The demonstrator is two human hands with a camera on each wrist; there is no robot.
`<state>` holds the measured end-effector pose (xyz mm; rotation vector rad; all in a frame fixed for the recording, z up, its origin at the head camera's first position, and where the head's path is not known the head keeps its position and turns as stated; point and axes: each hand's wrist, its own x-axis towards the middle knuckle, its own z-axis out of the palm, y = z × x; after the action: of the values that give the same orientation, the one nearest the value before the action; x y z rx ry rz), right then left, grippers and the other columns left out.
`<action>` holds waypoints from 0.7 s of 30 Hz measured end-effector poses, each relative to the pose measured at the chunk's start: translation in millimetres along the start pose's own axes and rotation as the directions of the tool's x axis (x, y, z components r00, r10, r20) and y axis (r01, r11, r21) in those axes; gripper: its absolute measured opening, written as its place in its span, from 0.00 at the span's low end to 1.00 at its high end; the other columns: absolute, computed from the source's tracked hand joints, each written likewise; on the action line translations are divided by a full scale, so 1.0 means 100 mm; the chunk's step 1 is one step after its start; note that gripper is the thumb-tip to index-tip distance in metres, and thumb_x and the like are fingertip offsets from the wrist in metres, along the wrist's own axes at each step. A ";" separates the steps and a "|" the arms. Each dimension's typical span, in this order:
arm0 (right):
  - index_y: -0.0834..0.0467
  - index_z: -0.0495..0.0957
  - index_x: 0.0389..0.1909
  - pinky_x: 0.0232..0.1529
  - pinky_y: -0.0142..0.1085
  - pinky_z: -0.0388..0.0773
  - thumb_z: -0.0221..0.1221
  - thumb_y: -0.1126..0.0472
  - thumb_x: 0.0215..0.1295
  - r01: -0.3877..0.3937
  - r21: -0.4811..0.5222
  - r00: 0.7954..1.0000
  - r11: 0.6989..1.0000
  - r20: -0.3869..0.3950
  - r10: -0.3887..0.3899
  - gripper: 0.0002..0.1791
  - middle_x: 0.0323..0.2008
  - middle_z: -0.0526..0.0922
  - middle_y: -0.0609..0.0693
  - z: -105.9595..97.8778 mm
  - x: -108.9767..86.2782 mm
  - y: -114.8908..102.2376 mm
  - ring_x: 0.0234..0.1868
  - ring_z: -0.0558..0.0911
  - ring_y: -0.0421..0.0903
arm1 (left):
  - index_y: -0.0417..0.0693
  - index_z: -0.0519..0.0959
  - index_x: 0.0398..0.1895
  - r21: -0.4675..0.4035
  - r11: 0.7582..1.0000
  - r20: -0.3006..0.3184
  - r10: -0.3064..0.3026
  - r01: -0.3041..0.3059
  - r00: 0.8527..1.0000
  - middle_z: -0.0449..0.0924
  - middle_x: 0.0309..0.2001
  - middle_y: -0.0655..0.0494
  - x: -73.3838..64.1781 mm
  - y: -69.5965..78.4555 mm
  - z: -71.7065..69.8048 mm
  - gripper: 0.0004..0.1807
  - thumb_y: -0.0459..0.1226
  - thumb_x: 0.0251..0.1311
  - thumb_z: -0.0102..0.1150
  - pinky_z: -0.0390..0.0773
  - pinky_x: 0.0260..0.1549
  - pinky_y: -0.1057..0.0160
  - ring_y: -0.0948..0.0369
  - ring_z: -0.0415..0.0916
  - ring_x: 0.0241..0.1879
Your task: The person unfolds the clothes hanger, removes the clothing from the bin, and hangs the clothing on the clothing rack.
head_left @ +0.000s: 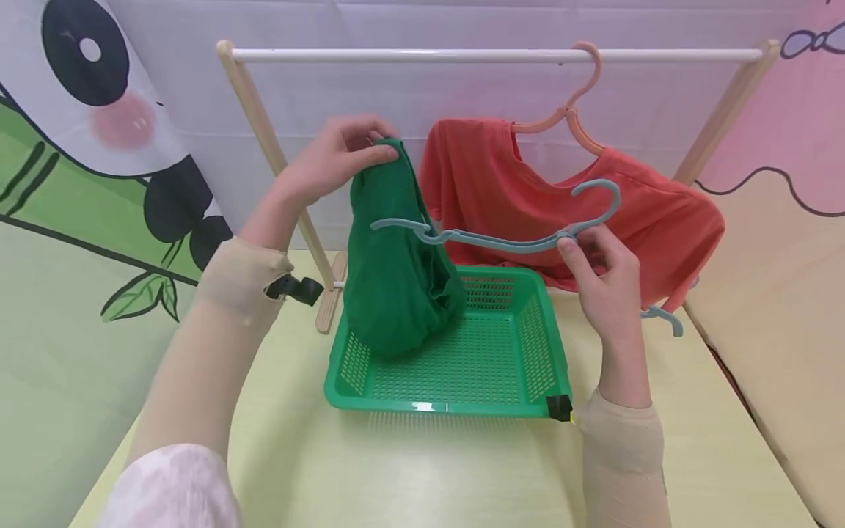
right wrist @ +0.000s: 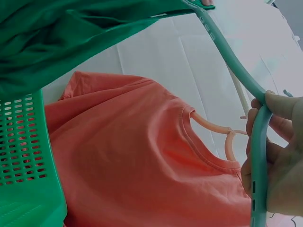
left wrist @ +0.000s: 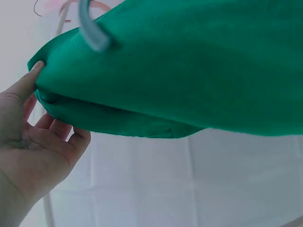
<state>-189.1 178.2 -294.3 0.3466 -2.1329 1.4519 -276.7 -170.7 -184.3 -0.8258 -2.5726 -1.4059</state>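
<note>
High at the left, my left hand [head_left: 333,161] pinches the upper edge of a green garment [head_left: 389,257] between thumb and fingers. The cloth [left wrist: 156,90] hangs down in folds, its lower part inside the green basket [head_left: 436,405]. My right hand [head_left: 606,282] grips a blue-grey clothes hanger [head_left: 508,245] close to the base of its hook, thumb in front. That hanger lies roughly level, hook up to the right, its far arm overlapping the garment in the head view. In the right wrist view the fingers hold the hanger [right wrist: 232,59] at its middle joint.
Behind stands a wooden-legged rack with a white bar [head_left: 396,56]. A red T-shirt [head_left: 488,191] hangs from it on a pink hanger [head_left: 538,127], right behind the basket. Another blue-grey hanger end [head_left: 675,323] pokes out below the red shirt on the pale table [head_left: 422,477].
</note>
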 end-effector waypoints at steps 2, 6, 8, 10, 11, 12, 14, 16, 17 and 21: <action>0.61 0.81 0.46 0.37 0.26 0.72 0.61 0.57 0.68 -0.006 0.000 1.000 1.000 0.006 0.006 0.12 0.31 0.78 0.31 -0.01 0.00 0.01 0.34 0.77 0.35 | 0.47 0.81 0.49 0.021 0.999 -0.015 0.025 -0.025 1.000 0.79 0.35 0.58 0.08 0.11 -0.04 0.10 0.39 0.69 0.57 0.78 0.37 0.69 0.59 0.77 0.33; 0.61 0.80 0.46 0.37 0.27 0.73 0.61 0.56 0.69 -0.031 -0.008 0.999 0.999 0.032 0.032 0.13 0.31 0.78 0.30 -0.01 -0.01 0.01 0.35 0.77 0.36 | 0.49 0.81 0.49 0.027 0.997 -0.115 0.081 -0.078 0.990 0.78 0.38 0.60 0.21 0.34 -0.11 0.10 0.38 0.68 0.58 0.79 0.39 0.72 0.61 0.79 0.34; 0.61 0.80 0.46 0.37 0.27 0.73 0.61 0.56 0.69 -0.043 -0.015 0.998 0.999 0.047 0.044 0.13 0.31 0.78 0.30 0.00 -0.02 0.01 0.35 0.77 0.36 | 0.49 0.82 0.48 0.014 0.996 -0.181 0.094 -0.094 0.979 0.78 0.39 0.60 0.25 0.41 -0.14 0.09 0.38 0.68 0.58 0.79 0.41 0.73 0.61 0.80 0.36; 0.61 0.80 0.46 0.37 0.27 0.73 0.61 0.56 0.69 -0.051 -0.016 0.997 0.999 0.061 0.052 0.13 0.31 0.79 0.30 0.00 -0.03 0.01 0.35 0.77 0.36 | 0.51 0.82 0.49 0.024 0.997 -0.216 0.079 -0.076 0.973 0.79 0.40 0.60 0.27 0.45 -0.15 0.10 0.39 0.68 0.59 0.79 0.43 0.74 0.61 0.80 0.37; 0.61 0.80 0.46 0.37 0.28 0.74 0.61 0.56 0.69 -0.052 -0.016 0.996 0.998 0.065 0.053 0.13 0.31 0.79 0.30 0.00 -0.03 0.02 0.35 0.78 0.36 | 0.51 0.82 0.50 0.040 0.998 -0.216 0.066 -0.058 0.974 0.79 0.41 0.61 0.27 0.45 -0.15 0.11 0.40 0.67 0.59 0.78 0.43 0.73 0.61 0.80 0.38; 0.61 0.80 0.46 0.38 0.27 0.74 0.61 0.56 0.69 -0.054 -0.019 0.996 0.998 0.066 0.055 0.13 0.31 0.79 0.30 0.00 -0.04 0.02 0.35 0.78 0.36 | 0.52 0.81 0.51 0.061 0.997 -0.200 0.051 -0.039 0.978 0.79 0.41 0.61 0.26 0.44 -0.13 0.12 0.41 0.68 0.59 0.78 0.44 0.73 0.62 0.79 0.38; 0.61 0.80 0.46 0.38 0.27 0.74 0.61 0.56 0.68 -0.050 -0.020 0.997 0.999 0.060 0.051 0.13 0.31 0.79 0.30 -0.01 -0.04 0.03 0.35 0.78 0.36 | 0.52 0.81 0.53 0.103 0.995 -0.138 0.022 -0.008 0.990 0.80 0.42 0.60 0.24 0.36 -0.08 0.14 0.43 0.68 0.58 0.78 0.43 0.71 0.61 0.80 0.38; 0.61 0.80 0.46 0.38 0.26 0.74 0.61 0.57 0.68 -0.045 -0.021 0.998 0.999 0.051 0.046 0.13 0.32 0.79 0.29 -0.02 -0.03 0.05 0.35 0.78 0.35 | 0.51 0.80 0.54 0.122 0.992 -0.065 -0.001 0.009 0.998 0.81 0.42 0.59 0.20 0.24 -0.01 0.14 0.44 0.68 0.58 0.77 0.42 0.68 0.61 0.79 0.38; 0.62 0.80 0.46 0.38 0.26 0.74 0.61 0.57 0.68 -0.041 -0.022 0.998 0.999 0.048 0.042 0.13 0.32 0.79 0.29 -0.03 -0.03 0.06 0.36 0.78 0.35 | 0.51 0.80 0.54 0.117 0.993 -0.035 -0.011 0.015 0.999 0.82 0.43 0.58 0.18 0.16 0.04 0.14 0.44 0.68 0.58 0.78 0.43 0.67 0.61 0.80 0.39; 0.62 0.80 0.46 0.39 0.26 0.73 0.60 0.58 0.69 -0.027 -0.016 0.999 0.999 0.038 0.028 0.13 0.32 0.79 0.29 -0.05 -0.03 0.09 0.36 0.78 0.34 | 0.49 0.80 0.53 0.068 0.997 0.067 -0.037 0.033 0.997 0.83 0.45 0.54 0.05 -0.18 0.19 0.14 0.42 0.68 0.59 0.78 0.46 0.67 0.61 0.80 0.43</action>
<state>-189.9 186.3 -301.6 0.3433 -2.1864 1.4537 -286.8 -161.5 -207.3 -0.8375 -2.6813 -1.3152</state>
